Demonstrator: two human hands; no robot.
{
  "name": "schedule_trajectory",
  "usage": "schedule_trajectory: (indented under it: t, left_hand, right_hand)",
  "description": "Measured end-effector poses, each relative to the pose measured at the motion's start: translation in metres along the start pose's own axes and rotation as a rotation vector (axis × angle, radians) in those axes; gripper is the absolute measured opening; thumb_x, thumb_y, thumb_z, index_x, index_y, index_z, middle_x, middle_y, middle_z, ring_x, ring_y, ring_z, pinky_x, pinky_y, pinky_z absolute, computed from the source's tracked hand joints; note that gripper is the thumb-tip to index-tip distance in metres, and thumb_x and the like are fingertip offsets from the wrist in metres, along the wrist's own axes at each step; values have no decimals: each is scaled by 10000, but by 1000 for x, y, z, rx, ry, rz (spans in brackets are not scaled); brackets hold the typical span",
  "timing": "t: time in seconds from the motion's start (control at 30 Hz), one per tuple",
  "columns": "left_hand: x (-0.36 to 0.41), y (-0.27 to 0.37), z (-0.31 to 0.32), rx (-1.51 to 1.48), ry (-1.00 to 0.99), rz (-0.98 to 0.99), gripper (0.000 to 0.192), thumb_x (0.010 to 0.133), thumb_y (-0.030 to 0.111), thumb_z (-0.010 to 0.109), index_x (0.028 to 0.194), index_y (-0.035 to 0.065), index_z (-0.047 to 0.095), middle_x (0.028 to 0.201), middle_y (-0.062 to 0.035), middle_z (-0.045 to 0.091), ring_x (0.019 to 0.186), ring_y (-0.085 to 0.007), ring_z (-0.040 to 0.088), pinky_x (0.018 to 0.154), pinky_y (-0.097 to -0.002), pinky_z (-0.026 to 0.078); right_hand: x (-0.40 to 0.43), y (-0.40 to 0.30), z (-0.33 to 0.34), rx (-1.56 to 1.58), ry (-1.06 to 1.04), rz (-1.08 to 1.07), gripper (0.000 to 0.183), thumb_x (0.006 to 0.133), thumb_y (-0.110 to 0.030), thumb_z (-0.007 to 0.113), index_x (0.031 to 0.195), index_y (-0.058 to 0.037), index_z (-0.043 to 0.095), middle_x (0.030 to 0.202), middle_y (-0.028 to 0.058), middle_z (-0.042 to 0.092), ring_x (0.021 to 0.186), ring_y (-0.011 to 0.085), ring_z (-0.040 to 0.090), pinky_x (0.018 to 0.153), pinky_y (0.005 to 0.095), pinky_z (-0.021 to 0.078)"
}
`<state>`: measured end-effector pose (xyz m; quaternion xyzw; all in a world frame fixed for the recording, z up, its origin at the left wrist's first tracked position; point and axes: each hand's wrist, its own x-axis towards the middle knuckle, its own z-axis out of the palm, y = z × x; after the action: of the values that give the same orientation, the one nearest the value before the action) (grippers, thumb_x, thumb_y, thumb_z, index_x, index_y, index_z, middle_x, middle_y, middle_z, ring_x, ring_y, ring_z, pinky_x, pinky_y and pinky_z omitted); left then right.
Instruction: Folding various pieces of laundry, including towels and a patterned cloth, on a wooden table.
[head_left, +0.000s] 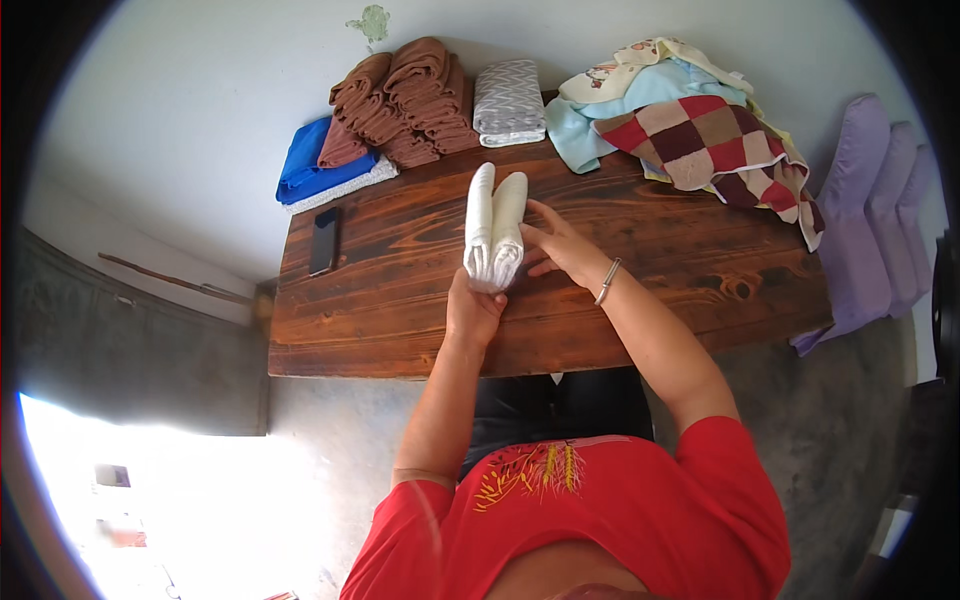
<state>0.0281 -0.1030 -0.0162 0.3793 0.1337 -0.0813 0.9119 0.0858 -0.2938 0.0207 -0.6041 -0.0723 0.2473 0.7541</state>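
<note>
A thick white cloth (493, 225), folded into two padded halves, is held up over the dark wooden table (390, 315). My left hand (476, 307) grips its lower end from beneath, the thumb at the near edge. On the cloth's right side is my right hand (559, 244), a bracelet at its wrist, with fingers spread and fingertips close to the fabric; whether they touch it I cannot tell. Behind the cloth, near the wall, sits a folded grey-and-white zigzag-patterned cloth (510, 101).
Brown folded towels (420, 97) are piled beside a blue cloth (307, 165) at the back left. A black phone (325, 241) lies on the left. A checked cloth (697, 142) tops a loose heap at the back right. Purple fabric (859, 225) hangs past the right edge.
</note>
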Motion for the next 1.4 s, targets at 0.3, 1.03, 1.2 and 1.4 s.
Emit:
schedule_trajectory:
  t: [0.3, 1.03, 1.2, 1.4]
  left_hand:
    - [-27, 22, 10, 811, 80, 196, 510, 960, 348, 550, 1364, 62, 428, 1204, -122, 561, 1054, -204, 580, 782, -320, 526]
    - [-31, 47, -41, 610, 183, 150, 365, 920, 164, 615, 1266, 78, 535, 1085, -56, 646, 919, -143, 640, 736, -282, 556]
    - [-29, 46, -42, 601, 166, 142, 387, 916, 147, 603, 1279, 47, 515, 1095, -75, 628, 927, -167, 632, 761, -306, 554]
    - [-27, 45, -42, 626, 173, 157, 390, 918, 151, 603, 1280, 40, 510, 1092, -79, 626, 924, -168, 634, 752, -302, 556]
  right_hand:
    - [-27, 4, -2, -137, 79, -136, 784, 842, -150, 717, 1493, -122, 281, 978, 108, 642, 853, 165, 640, 614, 326, 554]
    - [-30, 25, -37, -104, 311, -97, 604, 850, -37, 615, 1419, -101, 424, 969, 63, 626, 636, 67, 517, 485, 212, 379]
    - [-29, 25, -37, -96, 309, -93, 596, 849, -28, 614, 1412, -95, 433, 971, 60, 627, 627, 66, 510, 479, 214, 377]
    - [-30, 24, -36, -100, 314, -106, 580, 849, -29, 614, 1400, -77, 442, 963, 58, 621, 626, 63, 511, 479, 212, 381]
